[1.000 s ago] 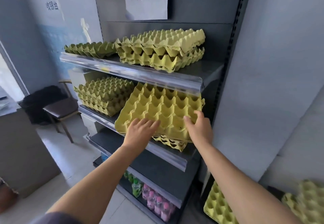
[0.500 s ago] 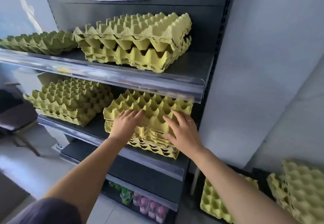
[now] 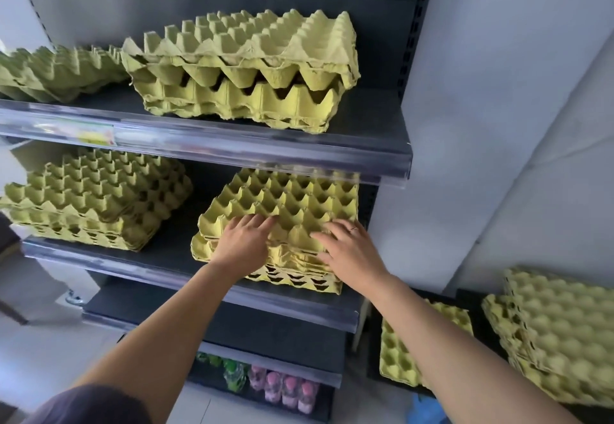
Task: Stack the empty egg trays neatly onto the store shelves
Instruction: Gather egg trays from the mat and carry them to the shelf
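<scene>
A yellow-green egg tray [image 3: 292,201] lies on top of a small stack at the right of the middle shelf [image 3: 166,267]. My left hand [image 3: 244,241] rests flat on the tray's front left part, fingers straight. My right hand [image 3: 349,247] presses flat on its front right part, a ring on one finger. Another stack [image 3: 96,194] sits at the left of the same shelf. On the upper shelf [image 3: 372,131] stands a taller stack [image 3: 242,68], with a low stack [image 3: 56,71] to its left.
More egg trays lie on the floor at the right: a single tray [image 3: 398,350] and a stack [image 3: 558,330]. Bottles [image 3: 282,390] stand on the lowest shelf. A grey wall [image 3: 498,91] closes off the right of the shelving.
The tray went from tilted in both hands to lying flat on the right stack of the middle shelf. Both hands now lie flat on it. The view moved closer and to the right.
</scene>
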Tool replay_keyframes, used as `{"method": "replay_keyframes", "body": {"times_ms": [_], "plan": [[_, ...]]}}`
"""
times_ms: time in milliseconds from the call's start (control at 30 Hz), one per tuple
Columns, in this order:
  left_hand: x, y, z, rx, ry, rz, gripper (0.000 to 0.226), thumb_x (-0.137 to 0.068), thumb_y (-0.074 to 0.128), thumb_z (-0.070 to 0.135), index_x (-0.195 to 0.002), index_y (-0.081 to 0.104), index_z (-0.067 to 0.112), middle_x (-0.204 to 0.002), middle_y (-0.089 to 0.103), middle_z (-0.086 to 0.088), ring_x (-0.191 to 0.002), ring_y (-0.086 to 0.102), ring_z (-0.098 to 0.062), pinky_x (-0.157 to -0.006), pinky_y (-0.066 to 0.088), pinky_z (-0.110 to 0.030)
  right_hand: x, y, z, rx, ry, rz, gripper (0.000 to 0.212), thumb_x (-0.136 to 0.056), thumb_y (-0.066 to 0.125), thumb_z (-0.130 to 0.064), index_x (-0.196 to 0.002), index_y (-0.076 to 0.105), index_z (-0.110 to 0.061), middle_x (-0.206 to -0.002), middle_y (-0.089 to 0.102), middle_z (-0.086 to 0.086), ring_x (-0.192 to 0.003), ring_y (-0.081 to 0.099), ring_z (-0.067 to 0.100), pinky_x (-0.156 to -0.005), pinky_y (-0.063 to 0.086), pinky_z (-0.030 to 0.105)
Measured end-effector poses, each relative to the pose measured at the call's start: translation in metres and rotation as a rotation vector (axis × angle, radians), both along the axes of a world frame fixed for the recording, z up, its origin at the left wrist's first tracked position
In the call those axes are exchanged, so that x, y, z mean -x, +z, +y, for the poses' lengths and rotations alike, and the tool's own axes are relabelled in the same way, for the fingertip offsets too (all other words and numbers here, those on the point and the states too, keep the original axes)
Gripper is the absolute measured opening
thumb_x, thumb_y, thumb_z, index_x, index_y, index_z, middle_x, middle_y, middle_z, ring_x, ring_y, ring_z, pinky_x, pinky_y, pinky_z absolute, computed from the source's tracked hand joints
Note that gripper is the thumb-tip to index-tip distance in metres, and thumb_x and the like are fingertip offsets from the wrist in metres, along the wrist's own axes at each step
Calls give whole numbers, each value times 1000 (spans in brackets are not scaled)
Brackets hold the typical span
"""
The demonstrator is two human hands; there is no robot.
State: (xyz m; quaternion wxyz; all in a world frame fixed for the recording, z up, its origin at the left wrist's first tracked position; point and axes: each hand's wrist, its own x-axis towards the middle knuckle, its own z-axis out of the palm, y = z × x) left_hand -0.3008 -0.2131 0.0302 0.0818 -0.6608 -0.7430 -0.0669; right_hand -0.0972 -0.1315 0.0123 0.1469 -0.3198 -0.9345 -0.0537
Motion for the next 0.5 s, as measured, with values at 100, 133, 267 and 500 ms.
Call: {"method": "replay_keyframes", "body": {"times_ms": [100, 133, 267, 500], "plan": [[-5, 2, 0, -35, -28, 28, 59, -86, 53, 29, -142, 32, 26, -136, 45, 0, -128, 38, -22, -108, 24, -38, -4, 4, -3, 17, 4, 41, 45, -90, 60, -27, -134, 53, -19, -140, 49, 10, -131, 41, 33, -111, 29, 54], [-9, 4, 0, -59, -51, 38, 56, -85, 56, 31, -138, 40, 25, -131, 50, -1, -123, 44, -24, -106, 28, -40, -6, 6, -4, 6, 3, 66, 44, -89, 63, -26, -131, 55, -18, -137, 52, 10, -127, 45, 33, -108, 33, 53], [-39, 15, 11, -244, -147, 109, 38, -73, 73, 23, -110, 65, 18, -102, 65, -5, -92, 62, -29, -82, 48, -43, -28, 18, -2, -75, -38, 161, 38, -80, 72, -23, -116, 66, -15, -120, 63, 8, -108, 60, 30, -94, 48, 49], [-148, 45, 42, -366, -412, 78, 28, -83, 42, 27, -94, 67, 17, -88, 67, 0, -77, 65, -25, -65, 49, -34, -125, 34, 14, -206, -140, 257, 35, -87, 44, -32, -107, 68, -17, -103, 66, 2, -93, 62, 26, -76, 51, 39]]}}
